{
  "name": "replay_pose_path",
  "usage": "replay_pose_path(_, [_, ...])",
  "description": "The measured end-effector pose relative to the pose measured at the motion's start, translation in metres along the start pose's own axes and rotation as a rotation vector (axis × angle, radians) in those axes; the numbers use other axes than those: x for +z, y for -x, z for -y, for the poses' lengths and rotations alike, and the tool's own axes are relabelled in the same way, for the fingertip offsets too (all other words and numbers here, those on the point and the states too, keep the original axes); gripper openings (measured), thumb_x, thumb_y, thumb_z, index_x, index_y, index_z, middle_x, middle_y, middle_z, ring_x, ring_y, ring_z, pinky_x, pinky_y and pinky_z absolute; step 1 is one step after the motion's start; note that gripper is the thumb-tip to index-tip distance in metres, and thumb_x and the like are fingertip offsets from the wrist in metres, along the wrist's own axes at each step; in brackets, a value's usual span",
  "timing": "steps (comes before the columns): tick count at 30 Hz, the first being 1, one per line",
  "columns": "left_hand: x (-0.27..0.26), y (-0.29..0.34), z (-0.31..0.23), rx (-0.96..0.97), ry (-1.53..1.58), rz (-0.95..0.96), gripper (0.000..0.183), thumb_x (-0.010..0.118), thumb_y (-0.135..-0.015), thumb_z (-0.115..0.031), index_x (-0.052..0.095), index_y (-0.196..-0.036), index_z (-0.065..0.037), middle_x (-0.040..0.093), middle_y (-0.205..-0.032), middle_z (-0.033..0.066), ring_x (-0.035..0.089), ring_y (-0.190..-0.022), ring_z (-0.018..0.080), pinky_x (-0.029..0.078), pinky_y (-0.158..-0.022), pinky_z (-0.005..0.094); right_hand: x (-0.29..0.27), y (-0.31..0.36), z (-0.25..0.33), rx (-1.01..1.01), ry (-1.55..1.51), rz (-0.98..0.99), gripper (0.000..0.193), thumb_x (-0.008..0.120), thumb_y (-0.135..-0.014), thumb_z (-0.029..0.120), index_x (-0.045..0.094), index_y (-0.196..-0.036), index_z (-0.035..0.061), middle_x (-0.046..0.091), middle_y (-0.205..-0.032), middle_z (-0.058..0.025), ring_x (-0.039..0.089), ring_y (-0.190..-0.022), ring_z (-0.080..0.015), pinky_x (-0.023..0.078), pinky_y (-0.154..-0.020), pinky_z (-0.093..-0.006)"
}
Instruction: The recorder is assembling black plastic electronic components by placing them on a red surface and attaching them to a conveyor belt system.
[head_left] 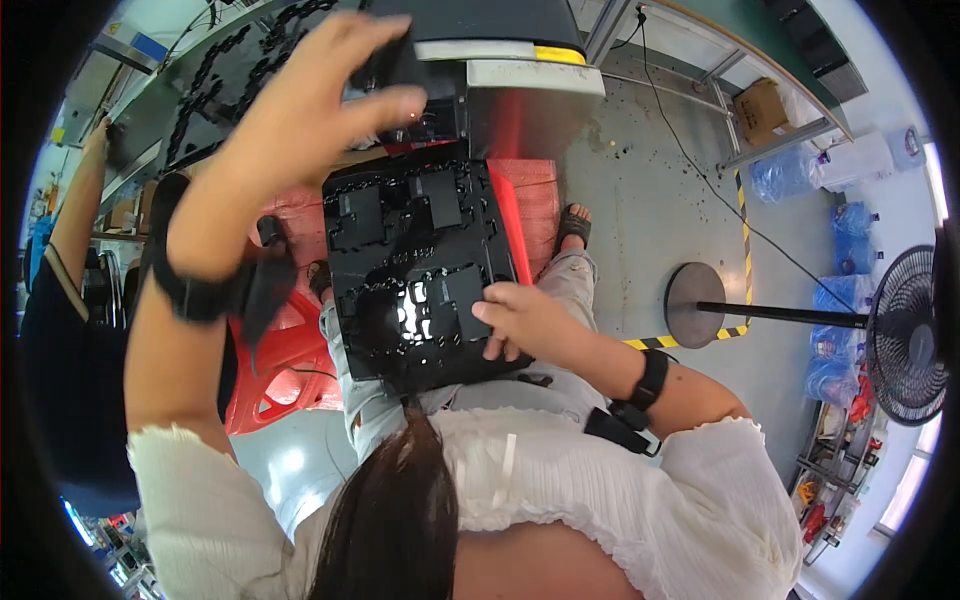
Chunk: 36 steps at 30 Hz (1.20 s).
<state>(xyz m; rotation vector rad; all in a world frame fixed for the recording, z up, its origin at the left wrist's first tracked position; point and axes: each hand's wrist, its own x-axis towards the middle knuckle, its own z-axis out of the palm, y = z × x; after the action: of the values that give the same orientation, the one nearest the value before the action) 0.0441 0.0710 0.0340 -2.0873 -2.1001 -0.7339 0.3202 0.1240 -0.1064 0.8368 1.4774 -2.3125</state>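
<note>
Across my lap lies a glossy black moulded plastic panel (395, 250) with raised square blocks and rough, bumpy ridges. At its lower right edge my right hand (525, 320) holds on, fingertips resting on the top face. Beyond the panel's far left corner, my left hand (325, 95) is raised over a dark work surface (215, 105) with bumpy black pieces on it. Its thumb and fingers are spread apart, and nothing shows between them. The left hand is slightly blurred and hides part of that surface.
A metal-edged machine block (535, 75) stands just beyond the panel. Left of me are a red plastic stool (285, 355) and another person's arm (80, 200). To the right stands a black fan (905, 335) on a round base, near a hanging cable (690, 150) and a cardboard box (762, 112).
</note>
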Motion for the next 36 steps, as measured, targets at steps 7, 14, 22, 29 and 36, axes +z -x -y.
replay_pose_path(7, [0.056, 0.202, -0.065, -0.349, 0.055, 0.138, 0.067, 0.078, -0.063, -0.023, 0.051, -0.121, -0.002, 0.048, -0.113, 0.0159, 0.046, -0.106, 0.0352, 0.039, -0.088, 0.0408, 0.031, 0.019, -0.019, -0.614, 1.426, -0.300, 0.053, 0.062, -0.080, 0.032, 0.047, -0.120, 0.0004, 0.059, -0.106, -0.0140, 0.058, -0.101, -0.0256, 0.049, -0.076, -0.0386])
replay_pose_path(14, [0.109, 0.236, -0.080, -0.340, -0.040, 0.051, 0.059, 0.072, -0.069, -0.034, 0.056, -0.118, -0.005, 0.046, -0.121, 0.0145, 0.044, -0.113, 0.0331, 0.034, -0.093, 0.0450, 0.002, -0.003, -0.042, -0.862, 1.779, -0.218, 0.045, 0.060, -0.083, 0.031, 0.053, -0.118, 0.0041, 0.054, -0.120, -0.0107, 0.046, -0.119, -0.0254, 0.034, -0.097, -0.0489])
replay_pose_path(22, [0.116, 0.241, -0.086, -0.376, 0.111, 0.023, 0.058, 0.071, -0.072, -0.028, 0.052, -0.123, -0.006, 0.045, -0.128, 0.0149, 0.042, -0.119, 0.0329, 0.031, -0.100, 0.0435, 0.031, -0.006, -0.030, -0.806, 1.813, -0.382, 0.055, 0.061, -0.078, 0.044, 0.057, -0.110, -0.0011, 0.057, -0.115, -0.0150, 0.050, -0.112, -0.0297, 0.032, -0.098, -0.0470])
replay_pose_path(29, [0.123, 0.249, -0.085, -0.413, 0.201, 0.050, 0.055, 0.068, -0.076, -0.026, 0.051, -0.125, -0.008, 0.041, -0.136, 0.0130, 0.032, -0.131, 0.0322, 0.019, -0.107, 0.0536, 0.001, -0.002, -0.027, -1.176, 2.093, -0.018, 0.037, 0.054, -0.080, 0.019, 0.058, -0.110, -0.0023, 0.057, -0.111, -0.0195, 0.054, -0.105, -0.0309, 0.036, -0.097, -0.0482])
replay_pose_path(36, [0.118, 0.240, -0.086, -0.393, 0.089, 0.152, 0.047, 0.057, -0.084, -0.023, 0.049, -0.127, -0.006, 0.029, -0.144, 0.0162, 0.023, -0.136, 0.0347, 0.012, -0.109, 0.0537, 0.035, 0.020, 0.034, -0.489, 1.670, 0.026, 0.040, 0.057, -0.078, 0.019, 0.055, -0.116, 0.0080, 0.049, -0.129, -0.0109, 0.044, -0.122, -0.0286, 0.033, -0.100, -0.0483])
